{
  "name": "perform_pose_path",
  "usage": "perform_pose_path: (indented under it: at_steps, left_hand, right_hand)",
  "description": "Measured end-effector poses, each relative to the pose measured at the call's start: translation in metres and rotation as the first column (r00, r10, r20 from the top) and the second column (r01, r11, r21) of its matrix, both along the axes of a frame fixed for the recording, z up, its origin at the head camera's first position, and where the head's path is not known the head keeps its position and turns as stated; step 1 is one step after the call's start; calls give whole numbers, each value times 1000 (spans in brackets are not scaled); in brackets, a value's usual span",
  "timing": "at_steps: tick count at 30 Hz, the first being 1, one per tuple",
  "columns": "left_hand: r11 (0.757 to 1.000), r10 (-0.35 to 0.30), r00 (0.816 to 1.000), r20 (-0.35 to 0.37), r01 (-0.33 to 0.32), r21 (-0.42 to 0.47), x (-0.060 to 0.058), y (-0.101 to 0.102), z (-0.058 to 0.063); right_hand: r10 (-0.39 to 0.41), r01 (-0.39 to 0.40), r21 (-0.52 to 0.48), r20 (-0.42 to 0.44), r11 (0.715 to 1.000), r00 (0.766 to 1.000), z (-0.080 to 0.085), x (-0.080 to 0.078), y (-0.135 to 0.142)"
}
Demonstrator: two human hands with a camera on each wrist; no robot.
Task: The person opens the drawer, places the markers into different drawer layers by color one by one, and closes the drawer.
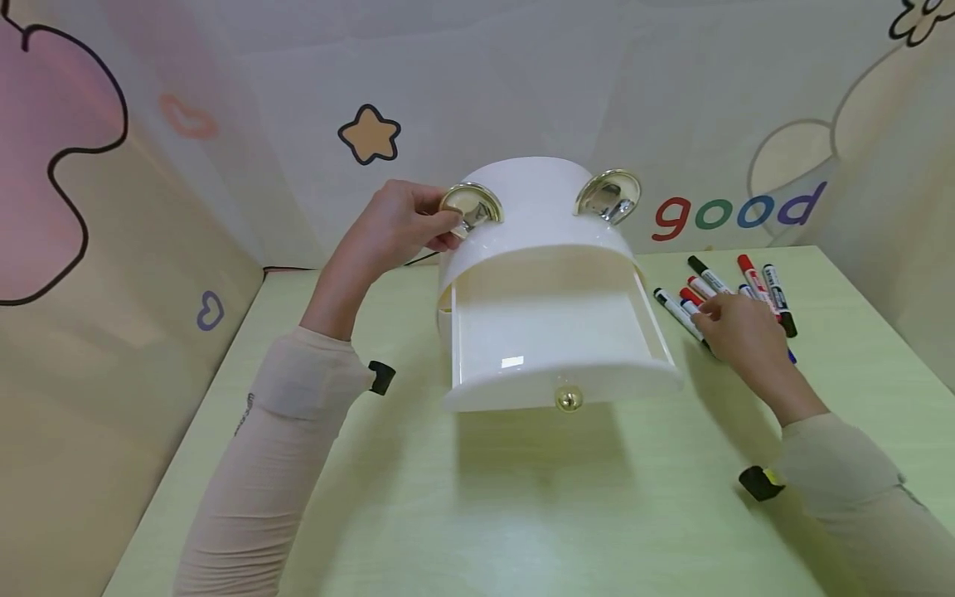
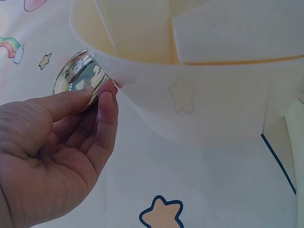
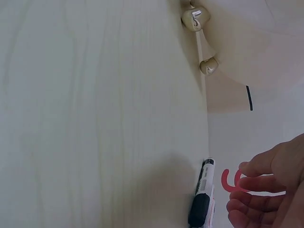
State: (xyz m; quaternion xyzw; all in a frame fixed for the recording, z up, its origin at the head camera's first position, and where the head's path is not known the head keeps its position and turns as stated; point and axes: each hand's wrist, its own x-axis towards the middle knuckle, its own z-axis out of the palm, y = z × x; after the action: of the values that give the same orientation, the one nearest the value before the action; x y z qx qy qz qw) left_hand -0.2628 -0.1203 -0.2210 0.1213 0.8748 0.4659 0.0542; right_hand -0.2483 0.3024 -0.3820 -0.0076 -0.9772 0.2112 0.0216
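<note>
A white rounded box [image 1: 533,186] stands on the table with two gold ear-shaped pieces on top. Its drawer [image 1: 515,388] is pulled out toward me, with a round gold knob [image 1: 569,399] on the front. My left hand [image 1: 399,228] pinches the left gold ear [image 2: 78,76] between thumb and fingers. Over several markers [image 1: 778,290] at the right hovers my right hand [image 1: 744,332], fingers loosely bent. In the right wrist view nothing shows between those fingers, and a black-capped marker [image 3: 202,197] lies beside them. The hand hides part of the marker pile in the head view.
The right gold ear [image 1: 610,196] rises on the box's other side. Behind the light green table [image 1: 522,539] hangs a printed backdrop [image 1: 298,99] with a star and the word "good". A dark cord [image 1: 291,269] runs along the table's back edge.
</note>
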Motion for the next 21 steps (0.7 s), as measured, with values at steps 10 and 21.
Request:
perform_pose_path:
  at_steps: [10,21]
  left_hand:
    - [1000,0,1000,-3,0,-10,1,1,0]
    - [1000,-7,1000,-3,7,8,1,0,1]
  right_hand:
    - [34,-34,35,17,999,999,-13,-9,-1]
    - [25,-33,93,83,995,996,-19,-14,-4]
